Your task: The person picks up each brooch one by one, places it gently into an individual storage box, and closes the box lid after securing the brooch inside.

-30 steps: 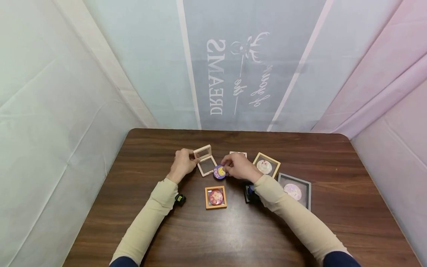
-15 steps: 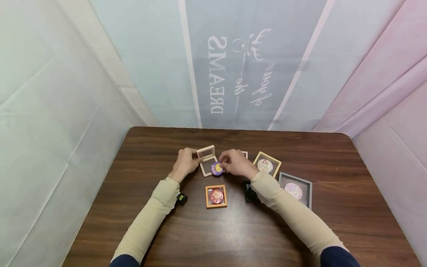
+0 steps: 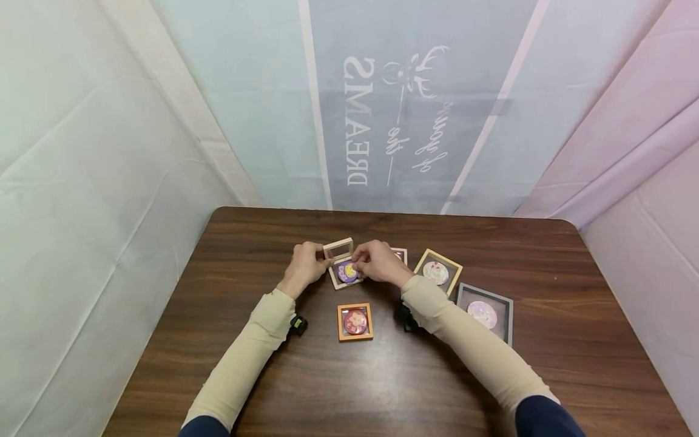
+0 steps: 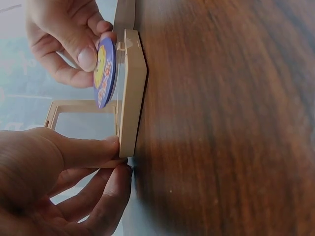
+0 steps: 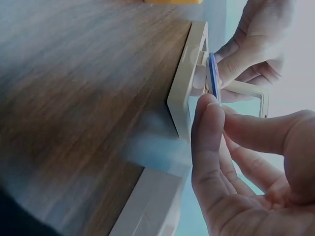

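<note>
A small cream-coloured hinged display frame (image 3: 341,287) lies on the table with its windowed lid (image 4: 81,105) raised at the back. My left hand (image 3: 302,268) grips the frame's left side near the hinge, thumb on top and fingers against the outer side. Between the thumb and fingers of my right hand (image 3: 378,262) is a round purple button badge (image 4: 105,71) with a yellow cartoon figure. The badge is tilted just over the clear film of the frame's base; whether its lower edge touches the film I cannot tell. Part of its right side is hidden by my right fingers.
An orange frame (image 3: 355,338) with a red badge lies nearer. To the right are a yellow frame (image 3: 457,268) and a grey frame (image 3: 510,315), each with a round badge. A pink frame (image 3: 403,253) is partly behind my right hand. A dark object (image 3: 406,318) sits by my right wrist.
My right hand has carried the purple badge leftward from beside the cream frame to over its base. The left hand and the frame have shifted slightly right in view.
</note>
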### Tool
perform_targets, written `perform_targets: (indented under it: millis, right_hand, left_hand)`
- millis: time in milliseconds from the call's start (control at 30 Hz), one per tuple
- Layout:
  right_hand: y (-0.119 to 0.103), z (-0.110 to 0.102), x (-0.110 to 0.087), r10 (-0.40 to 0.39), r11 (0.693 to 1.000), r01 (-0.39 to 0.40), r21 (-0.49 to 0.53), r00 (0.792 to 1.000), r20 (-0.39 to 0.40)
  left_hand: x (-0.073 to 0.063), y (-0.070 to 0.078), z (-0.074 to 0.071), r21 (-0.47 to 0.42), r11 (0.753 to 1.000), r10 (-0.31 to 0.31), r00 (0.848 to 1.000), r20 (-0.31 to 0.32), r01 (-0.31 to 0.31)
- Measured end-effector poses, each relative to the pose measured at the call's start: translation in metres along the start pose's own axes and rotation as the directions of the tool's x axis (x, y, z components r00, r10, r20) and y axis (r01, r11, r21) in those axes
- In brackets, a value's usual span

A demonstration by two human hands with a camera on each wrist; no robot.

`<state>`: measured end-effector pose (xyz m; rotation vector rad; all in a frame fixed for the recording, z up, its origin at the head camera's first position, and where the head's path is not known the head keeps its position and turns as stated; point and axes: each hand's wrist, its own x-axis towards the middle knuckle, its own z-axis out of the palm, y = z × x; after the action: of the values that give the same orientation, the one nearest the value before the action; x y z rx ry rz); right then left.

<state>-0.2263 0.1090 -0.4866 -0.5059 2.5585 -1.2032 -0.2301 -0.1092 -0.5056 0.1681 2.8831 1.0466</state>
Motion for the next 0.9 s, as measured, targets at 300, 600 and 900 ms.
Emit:
perform_targets:
  millis: [300,600,900]
  right_hand:
    - [0.003,0.007,0.009,0.016,1.0,-0.016,-0.002,0.999,-0.031]
    - [0.003,0.009,0.01,0.039,0.999,-0.04,-0.018,0.999,-0.024]
    - [0.002,0.007,0.012,0.07,0.997,-0.071,-0.037,0.997,-0.039]
  left_hand:
    - [0.001,0.001,-0.001,0.015,1.0,-0.008,1.0,0.008,0.008]
    - [0.0,-0.001,0.0,0.036,0.999,0.001,1.0,-0.007,-0.001]
    - [0.001,-0.001,-0.001,0.028,1.0,-0.001,1.0,0.007,0.001]
